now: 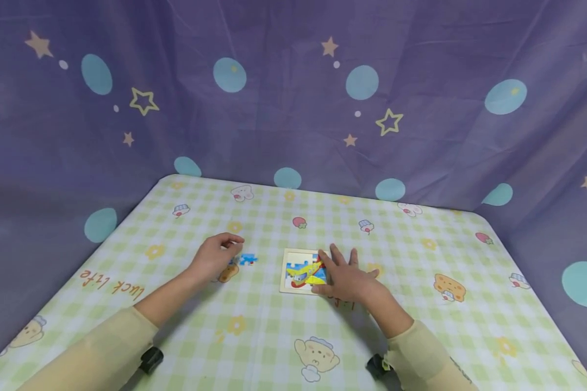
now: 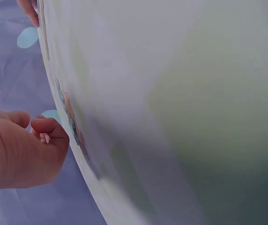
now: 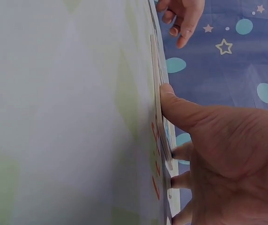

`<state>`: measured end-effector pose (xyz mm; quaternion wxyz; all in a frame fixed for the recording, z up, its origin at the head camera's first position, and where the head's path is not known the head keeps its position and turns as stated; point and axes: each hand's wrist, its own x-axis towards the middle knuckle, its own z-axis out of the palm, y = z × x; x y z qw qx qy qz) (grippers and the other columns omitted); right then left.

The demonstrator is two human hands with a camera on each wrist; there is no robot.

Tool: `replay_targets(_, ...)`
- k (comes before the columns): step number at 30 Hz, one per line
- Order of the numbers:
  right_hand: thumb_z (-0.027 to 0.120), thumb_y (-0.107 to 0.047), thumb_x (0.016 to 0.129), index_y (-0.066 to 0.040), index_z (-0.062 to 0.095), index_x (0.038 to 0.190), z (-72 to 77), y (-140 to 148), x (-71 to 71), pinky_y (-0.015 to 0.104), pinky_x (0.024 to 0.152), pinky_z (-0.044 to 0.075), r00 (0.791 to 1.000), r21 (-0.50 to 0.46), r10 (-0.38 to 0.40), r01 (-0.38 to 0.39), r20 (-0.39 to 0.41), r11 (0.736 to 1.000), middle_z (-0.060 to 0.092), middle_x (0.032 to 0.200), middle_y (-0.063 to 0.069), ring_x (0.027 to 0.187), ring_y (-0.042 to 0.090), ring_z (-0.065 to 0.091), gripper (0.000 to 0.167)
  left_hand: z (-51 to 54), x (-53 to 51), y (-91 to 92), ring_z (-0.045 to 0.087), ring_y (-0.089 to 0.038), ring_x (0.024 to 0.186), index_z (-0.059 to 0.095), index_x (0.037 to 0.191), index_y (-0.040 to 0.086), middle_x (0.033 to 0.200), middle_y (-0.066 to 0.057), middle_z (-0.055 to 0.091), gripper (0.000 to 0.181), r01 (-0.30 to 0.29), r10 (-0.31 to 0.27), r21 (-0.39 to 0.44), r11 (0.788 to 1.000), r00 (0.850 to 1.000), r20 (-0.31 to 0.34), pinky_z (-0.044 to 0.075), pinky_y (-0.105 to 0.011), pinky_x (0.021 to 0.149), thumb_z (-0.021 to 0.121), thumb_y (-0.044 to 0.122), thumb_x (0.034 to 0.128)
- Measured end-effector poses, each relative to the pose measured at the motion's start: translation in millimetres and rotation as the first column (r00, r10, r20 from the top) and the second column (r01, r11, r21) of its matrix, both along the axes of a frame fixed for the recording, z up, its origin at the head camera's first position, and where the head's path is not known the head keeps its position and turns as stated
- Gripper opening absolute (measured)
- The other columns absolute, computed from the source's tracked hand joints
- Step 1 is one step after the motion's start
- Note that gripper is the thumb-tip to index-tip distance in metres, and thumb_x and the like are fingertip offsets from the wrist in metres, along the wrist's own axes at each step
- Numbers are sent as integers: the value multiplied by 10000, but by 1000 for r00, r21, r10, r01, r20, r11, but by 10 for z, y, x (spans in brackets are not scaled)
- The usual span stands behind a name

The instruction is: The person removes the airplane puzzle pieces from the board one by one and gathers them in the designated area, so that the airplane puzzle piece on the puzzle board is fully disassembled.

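My loosely curled, seemingly empty left hand (image 1: 215, 256) is hovering just left of the blue piece (image 1: 248, 259); my spread right hand (image 1: 348, 278) is touching the frame (image 1: 283, 271).

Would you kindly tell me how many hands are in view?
2: the left hand near a loose blue puzzle piece, and the right hand touching the puzzle tray. Neither is fully hidden.

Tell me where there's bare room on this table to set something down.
Bare tablecloth lies between the puzzle board and purple curtain, right of the right hand, and between the forearms. A smaller gap separates the board from the loose pieces. Crowded: the left hand beside those pieces, the right hand over the board.
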<state>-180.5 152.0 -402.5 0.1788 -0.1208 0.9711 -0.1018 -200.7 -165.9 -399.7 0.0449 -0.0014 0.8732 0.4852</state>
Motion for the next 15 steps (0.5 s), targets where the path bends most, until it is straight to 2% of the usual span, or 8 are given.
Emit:
replay_targets(4, 643, -628, 907, -153, 153, 1636, 3, -3, -7, 908, 882, 154, 1000, -4, -10, 10, 0, 1000, 54, 1696, 64, 1483, 531, -3, 999, 17, -16, 47, 464, -175, 700, 657, 1264, 35, 1076, -109, 583, 299, 14, -14, -7, 1000, 1000, -24, 411, -305, 627, 554, 209, 1044)
replay_targets(8, 644, -631, 904, -146, 147, 1636, 0, 2, -7, 905, 888, 156, 1000, -5, -16, 16, 2, 1000, 52, 1697, 57, 1487, 523, 0, 1009, 31, -23, 116, 505, -194, 801, 665, 1259, 36, 1087, -104, 598, 298, 24, -24, -1, 1000, 999, -27, 414, -326, 703, 560, 211, 1042)
replay_targets(12, 646, -630, 904, -161, 143, 1638, 10, 10, 6, 904, 899, 141, 1000, -17, -24, 24, 7, 1000, 43, 1698, 43, 1492, 510, -8, 1006, 40, -28, 202, 510, -211, 790, 668, 1255, 36, 1063, -102, 593, 295, 32, -32, 22, 999, 999, -19, 421, -329, 685, 563, 214, 1043)
replay_targets(13, 646, -630, 904, -167, 142, 1639, 12, 13, 11, 904, 900, 135, 1000, -21, -27, 27, 8, 999, 41, 1699, 40, 1493, 506, -12, 1005, 40, -34, 224, 508, -197, 834, 671, 1252, 37, 1055, -96, 597, 294, 32, -32, 15, 999, 999, -25, 412, -322, 722, 566, 215, 1043)
replay_targets(15, 653, -629, 899, -184, 143, 1640, 17, 17, 24, 907, 899, 120, 999, -30, -41, 42, 16, 999, 30, 1698, 54, 1494, 504, -28, 1004, 45, -35, 277, 497, -200, 790, 673, 1247, 37, 1034, -94, 593, 287, 33, -32, 33, 999, 999, -19, 419, -315, 681, 572, 209, 1041)
